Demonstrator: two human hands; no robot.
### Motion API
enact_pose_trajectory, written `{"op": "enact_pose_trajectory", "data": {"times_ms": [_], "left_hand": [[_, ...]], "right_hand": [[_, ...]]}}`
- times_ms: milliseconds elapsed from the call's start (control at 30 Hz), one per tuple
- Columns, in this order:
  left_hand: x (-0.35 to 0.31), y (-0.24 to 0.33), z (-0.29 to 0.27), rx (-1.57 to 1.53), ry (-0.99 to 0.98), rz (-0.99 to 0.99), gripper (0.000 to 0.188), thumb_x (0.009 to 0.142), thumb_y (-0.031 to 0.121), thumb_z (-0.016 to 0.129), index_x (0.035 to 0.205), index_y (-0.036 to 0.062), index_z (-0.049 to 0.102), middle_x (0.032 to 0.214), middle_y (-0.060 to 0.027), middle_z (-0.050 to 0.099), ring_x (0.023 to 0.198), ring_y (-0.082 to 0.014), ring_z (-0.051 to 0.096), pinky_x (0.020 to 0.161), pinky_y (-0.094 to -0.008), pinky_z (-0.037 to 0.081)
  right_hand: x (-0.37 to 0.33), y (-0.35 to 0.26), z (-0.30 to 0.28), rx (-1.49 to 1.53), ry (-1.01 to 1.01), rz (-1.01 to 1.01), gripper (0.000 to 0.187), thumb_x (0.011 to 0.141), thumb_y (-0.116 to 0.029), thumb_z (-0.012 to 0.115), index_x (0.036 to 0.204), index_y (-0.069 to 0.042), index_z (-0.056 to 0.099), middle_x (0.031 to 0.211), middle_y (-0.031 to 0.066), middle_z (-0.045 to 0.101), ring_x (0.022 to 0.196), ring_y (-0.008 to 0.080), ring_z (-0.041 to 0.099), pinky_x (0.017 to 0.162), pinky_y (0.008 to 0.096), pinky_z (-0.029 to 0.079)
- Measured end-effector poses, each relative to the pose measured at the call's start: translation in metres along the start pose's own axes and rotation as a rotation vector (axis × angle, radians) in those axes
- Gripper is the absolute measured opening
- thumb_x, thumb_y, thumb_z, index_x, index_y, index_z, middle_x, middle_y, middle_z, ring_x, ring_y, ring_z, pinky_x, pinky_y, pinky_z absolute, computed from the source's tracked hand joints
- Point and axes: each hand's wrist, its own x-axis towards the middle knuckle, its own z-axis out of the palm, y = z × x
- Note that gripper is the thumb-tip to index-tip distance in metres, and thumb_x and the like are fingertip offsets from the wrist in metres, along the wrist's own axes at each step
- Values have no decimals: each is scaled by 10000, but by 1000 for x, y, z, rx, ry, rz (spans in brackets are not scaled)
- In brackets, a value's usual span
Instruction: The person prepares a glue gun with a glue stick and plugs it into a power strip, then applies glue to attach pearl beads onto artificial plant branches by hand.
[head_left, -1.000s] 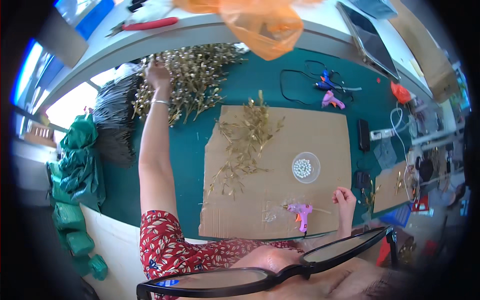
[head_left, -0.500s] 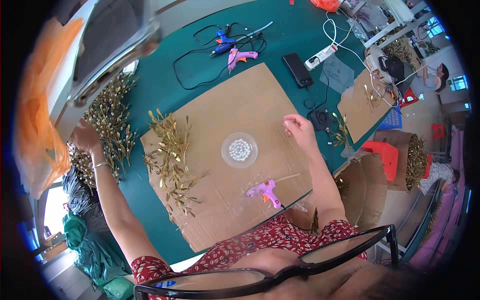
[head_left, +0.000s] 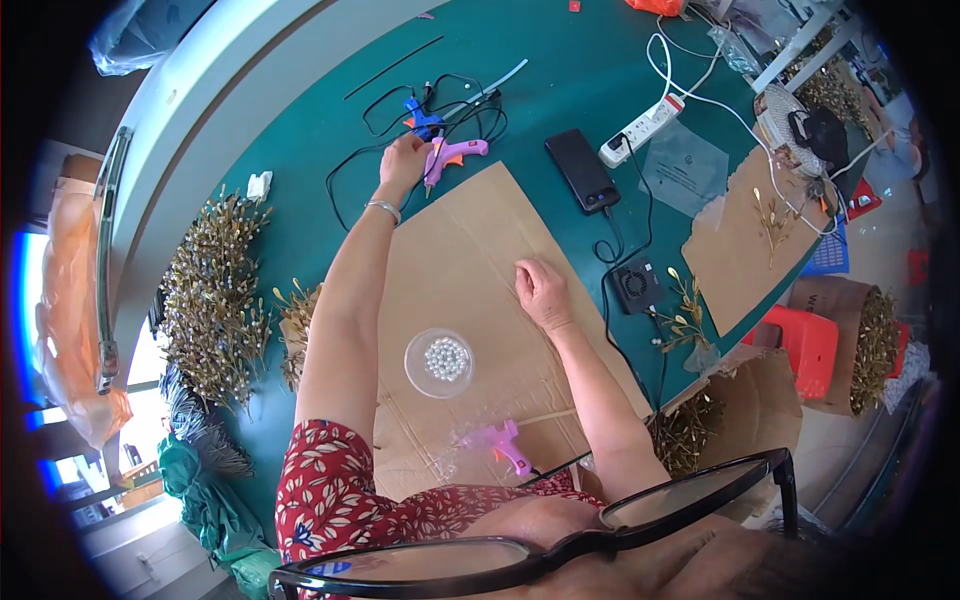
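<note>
left hand [head_left: 402, 165] closed on pink glue gun [head_left: 452, 156], counter [head_left: 300, 130] at 12 o'clock | right hand [head_left: 543, 292] flat, fingers spread, on cardboard sheet [head_left: 470, 260] | bead dish [head_left: 439, 362] at 7 o'clock of it

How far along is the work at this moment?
Done: a big pile of gold sprigs lies left of the cardboard. In hand: the left hand reaches the pink glue gun at the cardboard's far edge; whether it grips it I cannot tell. The right hand rests flat on the cardboard. Left: the dish of pearl beads looks full, and a second pink glue gun lies untouched.
</note>
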Motion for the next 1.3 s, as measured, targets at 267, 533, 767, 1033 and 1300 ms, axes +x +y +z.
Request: {"op": "enact_pose_trajectory", "data": {"times_ms": [267,533,767,1033,1300], "left_hand": [[56,-9,3,373,104,125,354,798,172,649,1145,142,588,1175,-92,557,1101,-277,541,892,-496,407],[85,-38,-12,479,-70,149,713,687,214,772,1295,200,400,1084,-115,645,1033,-318,602,895,-548,379],[78,-18,-130,-218,-13,231,564,788,101,680,1298,59,444,1050,-115,620,930,-169,593,842,-259,448],[-13,32,-154,-572,-381,133,525,820,166,651,1282,4,463,993,-86,627,897,-119,574,811,-232,435],[-76,64,-110,-423,-504,351,438,791,86,667,1208,63,536,1011,-51,631,944,-148,582,883,-279,437]], "right_hand": [[4,0,-3,35,-5,-38,133,725,26,602,838,-35,567,746,109,586,666,296,580,579,374,474],[8,-2,1,49,21,-72,143,717,62,592,822,-32,563,681,87,553,596,244,562,529,342,449],[5,7,-4,6,16,-55,144,710,11,604,834,-50,563,723,103,568,654,288,570,572,379,469],[2,-4,-1,48,38,-94,97,729,1,602,809,-42,569,699,104,577,629,284,574,567,372,471],[12,-2,-20,545,-8,431,201,741,-25,643,938,-37,604,771,70,609,693,211,596,599,278,470]]}}
